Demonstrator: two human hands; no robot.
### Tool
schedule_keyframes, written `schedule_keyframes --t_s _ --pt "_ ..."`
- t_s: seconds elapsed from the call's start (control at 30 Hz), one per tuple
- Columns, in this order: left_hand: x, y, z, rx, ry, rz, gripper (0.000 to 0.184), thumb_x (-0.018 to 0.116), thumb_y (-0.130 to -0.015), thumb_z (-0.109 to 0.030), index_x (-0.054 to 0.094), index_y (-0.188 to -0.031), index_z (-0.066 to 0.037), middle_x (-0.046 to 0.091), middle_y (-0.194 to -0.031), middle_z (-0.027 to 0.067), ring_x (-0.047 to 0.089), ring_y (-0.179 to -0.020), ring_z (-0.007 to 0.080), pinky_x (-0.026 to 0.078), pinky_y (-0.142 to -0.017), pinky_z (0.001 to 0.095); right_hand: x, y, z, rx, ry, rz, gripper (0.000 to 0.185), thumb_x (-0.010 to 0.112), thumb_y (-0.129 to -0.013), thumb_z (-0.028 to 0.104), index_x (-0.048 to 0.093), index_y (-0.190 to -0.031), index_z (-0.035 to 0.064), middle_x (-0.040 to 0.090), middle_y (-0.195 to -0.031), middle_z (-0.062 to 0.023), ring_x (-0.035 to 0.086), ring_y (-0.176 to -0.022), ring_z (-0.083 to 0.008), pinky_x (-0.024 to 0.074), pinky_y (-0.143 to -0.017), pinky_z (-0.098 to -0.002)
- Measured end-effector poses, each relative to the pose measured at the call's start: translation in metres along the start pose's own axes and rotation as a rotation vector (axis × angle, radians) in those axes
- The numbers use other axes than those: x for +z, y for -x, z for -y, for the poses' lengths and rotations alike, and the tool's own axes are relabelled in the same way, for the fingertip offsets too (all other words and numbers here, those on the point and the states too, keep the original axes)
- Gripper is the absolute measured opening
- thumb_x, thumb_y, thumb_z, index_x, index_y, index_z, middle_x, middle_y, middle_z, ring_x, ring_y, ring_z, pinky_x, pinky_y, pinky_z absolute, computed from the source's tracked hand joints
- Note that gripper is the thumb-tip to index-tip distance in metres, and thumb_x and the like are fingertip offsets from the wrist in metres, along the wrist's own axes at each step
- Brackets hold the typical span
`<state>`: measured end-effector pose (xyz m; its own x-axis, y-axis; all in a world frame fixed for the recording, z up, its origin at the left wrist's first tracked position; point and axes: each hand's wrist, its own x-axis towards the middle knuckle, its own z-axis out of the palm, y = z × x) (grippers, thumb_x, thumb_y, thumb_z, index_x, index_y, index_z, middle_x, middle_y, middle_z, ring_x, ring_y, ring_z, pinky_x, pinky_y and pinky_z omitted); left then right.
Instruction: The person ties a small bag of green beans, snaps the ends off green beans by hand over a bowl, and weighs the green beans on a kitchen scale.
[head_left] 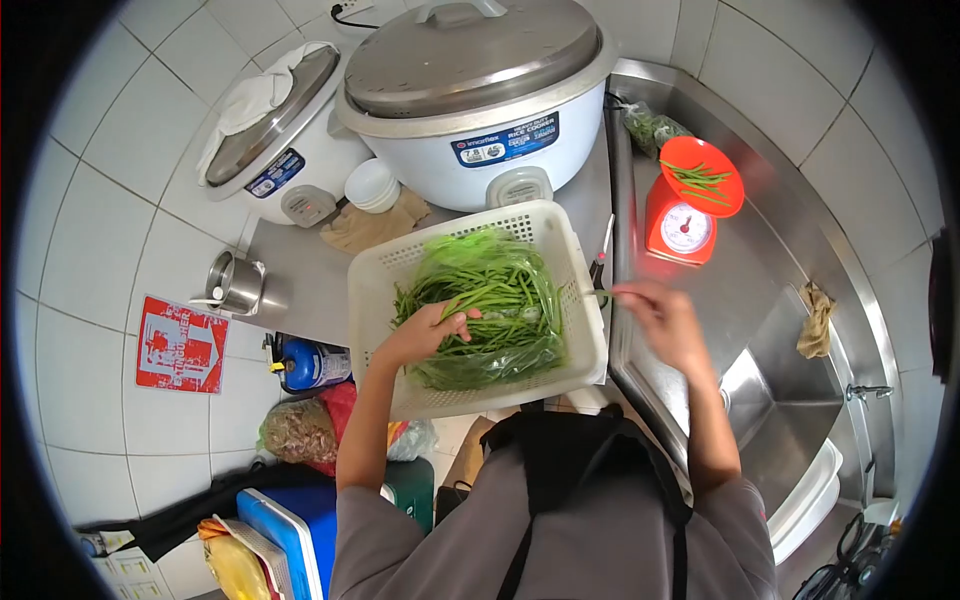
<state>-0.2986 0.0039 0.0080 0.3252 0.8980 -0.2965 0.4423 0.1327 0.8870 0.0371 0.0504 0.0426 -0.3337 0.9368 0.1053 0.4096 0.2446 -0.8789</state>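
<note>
Cut green beans [500,290] fill a clear plastic bag [530,365] inside a white perforated basket [577,250]. My left hand [432,332] rests over the beans with its fingers curled round several of them. Just past the basket's right edge, my right hand [662,320] is slightly blurred and closed in a pinch. A short green bean [603,293] pokes out from its fingertips. Beyond it stands an orange kitchen scale [655,228], its round dial facing me. More green beans [700,180] lie in the scale's orange pan [728,192].
Large rice cooker [420,150] and smaller one [245,200] stand behind the basket. White bowls [371,186] sit on a brown cloth [375,225]. A knife [600,262] lies right of the basket. The steel sink [770,395] is at right, a metal pot [236,282] at left.
</note>
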Motion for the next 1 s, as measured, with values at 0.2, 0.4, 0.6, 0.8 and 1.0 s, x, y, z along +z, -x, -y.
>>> schedule_keyframes --t_s 0.2,0.4,0.6,0.8,1.0 --pt "-0.001 -0.003 0.011 -0.007 -0.099 -0.051 0.036 0.042 -0.093 -0.030 0.056 -0.106 0.000 0.060 -0.074 0.0045 0.055 -0.076 0.0139 0.041 -0.078 0.0291 -0.106 0.109 -0.094 0.378 0.372 -0.227 0.013 0.058 -0.080 0.011 0.066 -0.086 0.0022 0.063 -0.083 -0.0143 0.061 -0.075 -0.0247 0.0470 -0.067 -0.0333" --pt "0.010 -0.009 -0.017 0.012 0.075 -0.217 0.034 0.043 -0.093 -0.029 0.054 -0.103 0.002 0.051 -0.072 0.0024 0.053 -0.072 0.0138 0.041 -0.072 0.0279 -0.108 0.177 -0.218 0.880 0.929 -0.202 0.015 0.058 -0.075 0.016 0.068 -0.083 0.0088 0.064 -0.082 -0.0157 0.062 -0.078 -0.0330 0.0482 -0.069 -0.0410" --pt "0.040 -0.023 -0.060 0.089 0.093 -0.345 0.033 0.042 -0.094 -0.026 0.053 -0.104 0.003 0.047 -0.072 0.0014 0.051 -0.070 0.0131 0.040 -0.071 0.0265 -0.109 0.160 -0.204 0.690 0.657 -0.272 0.015 0.057 -0.075 0.012 0.068 -0.085 0.0082 0.065 -0.081 -0.0138 0.063 -0.076 -0.0312 0.0493 -0.068 -0.0375" --pt "0.075 -0.045 -0.078 0.142 0.229 -0.267 0.035 0.040 -0.095 -0.029 0.052 -0.107 0.002 0.047 -0.071 0.0004 0.051 -0.071 0.0114 0.040 -0.071 0.0252 -0.117 0.137 -0.194 0.748 0.647 -0.156 0.020 0.060 -0.069 0.016 0.067 -0.082 0.0021 0.063 -0.081 -0.0194 0.063 -0.077 -0.0325 0.0499 -0.070 -0.0379" --pt "0.114 -0.056 -0.079 0.167 0.343 -0.157 0.035 0.041 -0.094 -0.027 0.050 -0.111 0.003 0.047 -0.075 0.0001 0.051 -0.071 0.0127 0.040 -0.072 0.0265 -0.098 0.092 -0.086 0.309 0.046 -0.278 0.024 0.055 -0.086 0.021 0.064 -0.094 0.0009 0.063 -0.072 -0.0079 0.060 -0.065 -0.0152 0.0468 -0.060 -0.0288"
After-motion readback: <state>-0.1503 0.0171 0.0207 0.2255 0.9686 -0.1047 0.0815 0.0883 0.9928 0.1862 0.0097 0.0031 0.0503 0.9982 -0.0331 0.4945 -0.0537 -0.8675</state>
